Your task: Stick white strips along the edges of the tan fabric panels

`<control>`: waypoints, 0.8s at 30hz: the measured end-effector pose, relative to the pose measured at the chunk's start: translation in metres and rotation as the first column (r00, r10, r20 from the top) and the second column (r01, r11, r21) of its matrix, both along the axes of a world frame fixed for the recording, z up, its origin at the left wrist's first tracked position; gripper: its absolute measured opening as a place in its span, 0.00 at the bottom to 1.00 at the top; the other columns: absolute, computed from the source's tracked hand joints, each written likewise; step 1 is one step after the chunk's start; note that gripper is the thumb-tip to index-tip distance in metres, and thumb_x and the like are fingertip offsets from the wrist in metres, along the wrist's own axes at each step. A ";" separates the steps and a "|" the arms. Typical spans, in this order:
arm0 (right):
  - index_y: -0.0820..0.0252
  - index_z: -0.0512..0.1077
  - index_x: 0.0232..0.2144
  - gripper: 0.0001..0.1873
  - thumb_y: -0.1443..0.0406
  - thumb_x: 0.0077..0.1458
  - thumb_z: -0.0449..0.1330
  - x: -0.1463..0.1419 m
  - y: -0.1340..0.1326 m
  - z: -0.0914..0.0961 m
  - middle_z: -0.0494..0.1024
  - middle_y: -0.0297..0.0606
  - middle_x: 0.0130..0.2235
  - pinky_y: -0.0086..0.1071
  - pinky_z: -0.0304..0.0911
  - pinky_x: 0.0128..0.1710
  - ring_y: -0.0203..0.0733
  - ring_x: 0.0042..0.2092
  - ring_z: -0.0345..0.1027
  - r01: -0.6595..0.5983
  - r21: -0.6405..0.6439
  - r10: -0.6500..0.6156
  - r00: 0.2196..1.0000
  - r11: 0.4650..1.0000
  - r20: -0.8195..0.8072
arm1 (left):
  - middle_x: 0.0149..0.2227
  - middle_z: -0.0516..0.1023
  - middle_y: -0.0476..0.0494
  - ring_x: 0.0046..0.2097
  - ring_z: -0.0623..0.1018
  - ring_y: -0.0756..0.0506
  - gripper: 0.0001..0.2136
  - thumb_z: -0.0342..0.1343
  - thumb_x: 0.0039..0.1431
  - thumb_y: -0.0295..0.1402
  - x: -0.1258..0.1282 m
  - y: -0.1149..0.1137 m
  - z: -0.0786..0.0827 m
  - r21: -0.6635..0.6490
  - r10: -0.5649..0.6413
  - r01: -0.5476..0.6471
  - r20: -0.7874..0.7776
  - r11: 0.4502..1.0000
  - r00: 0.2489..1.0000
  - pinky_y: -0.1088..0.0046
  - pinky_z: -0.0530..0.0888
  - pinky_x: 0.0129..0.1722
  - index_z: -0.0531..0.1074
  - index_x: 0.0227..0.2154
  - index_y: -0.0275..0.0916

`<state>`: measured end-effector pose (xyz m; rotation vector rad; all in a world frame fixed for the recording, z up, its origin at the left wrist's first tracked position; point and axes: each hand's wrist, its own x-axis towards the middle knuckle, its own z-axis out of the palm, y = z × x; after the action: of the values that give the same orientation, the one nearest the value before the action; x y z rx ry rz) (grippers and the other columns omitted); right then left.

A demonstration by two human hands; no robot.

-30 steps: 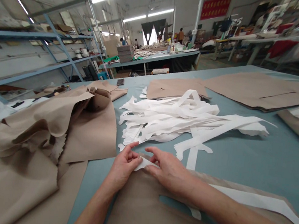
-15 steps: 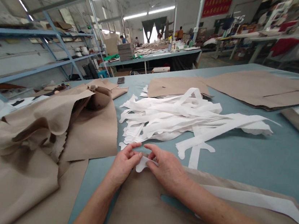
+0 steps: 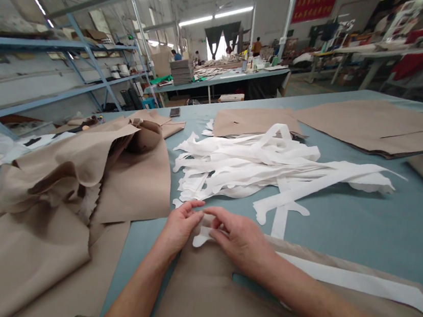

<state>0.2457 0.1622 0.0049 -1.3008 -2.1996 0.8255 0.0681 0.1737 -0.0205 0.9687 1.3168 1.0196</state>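
A brown fabric piece [image 3: 201, 301] lies in front of me, with a white fabric strip [image 3: 358, 280] along its far edge. My left hand [image 3: 180, 226] pinches the fabric's far left corner between thumb and fingers. Close beside it, my right hand [image 3: 238, 239] has its thumb on the strip near its rounded end and its forefinger reaching to the left fingertips. Its other fingers are curled, and what they grip underneath is partly hidden. The right forearm crosses over the strip and a slit in the fabric. Beyond both hands spreads a loose pile of white strips [image 3: 242, 162].
Crumpled brown fabric [image 3: 55, 201] covers the table's left side. Flat brown pieces [image 3: 385, 123] lie at the far right, and a smaller stack [image 3: 254, 121] sits behind the strips. A dark phone-like object [image 3: 174, 112] rests near the far edge. Blue shelving [image 3: 101, 83] stands left.
The view has shifted slightly, so the scene sits a little further right. The fingertips have moved slightly at the corner, showing more brown fabric between them. A green sleeve cuff now shows on the left arm.
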 end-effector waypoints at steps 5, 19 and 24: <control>0.51 0.72 0.54 0.24 0.72 0.55 0.58 -0.003 0.010 0.002 0.80 0.32 0.36 0.30 0.58 0.37 0.39 0.37 0.72 0.059 -0.072 -0.062 0.997 0.996 -0.044 | 0.27 0.78 0.49 0.27 0.73 0.51 0.28 0.68 0.40 0.50 -0.002 0.001 0.003 -0.015 0.006 -0.006 0.015 1.000 1.000 0.77 0.66 0.27 0.76 0.42 0.36; 0.51 0.73 0.53 0.23 0.71 0.55 0.58 -0.005 0.018 -0.008 0.80 0.32 0.36 0.31 0.59 0.38 0.40 0.37 0.73 0.082 -0.071 -0.087 0.994 0.994 -0.071 | 0.29 0.80 0.47 0.27 0.74 0.51 0.29 0.66 0.44 0.49 -0.005 0.000 0.009 -0.105 -0.014 0.019 0.045 0.994 0.999 0.78 0.66 0.26 0.75 0.47 0.37; 0.54 0.72 0.53 0.23 0.71 0.55 0.57 -0.003 0.018 -0.008 0.81 0.33 0.37 0.31 0.61 0.39 0.39 0.37 0.73 0.081 -0.062 -0.085 0.994 0.995 -0.073 | 0.29 0.80 0.47 0.28 0.75 0.50 0.30 0.67 0.42 0.49 -0.004 0.000 0.010 -0.109 -0.018 0.022 0.037 0.994 0.999 0.78 0.67 0.27 0.74 0.47 0.37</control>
<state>0.2426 0.1799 -0.0027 -1.3570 -2.0627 0.8991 0.0637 0.1732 -0.0110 0.8756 1.3165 0.9360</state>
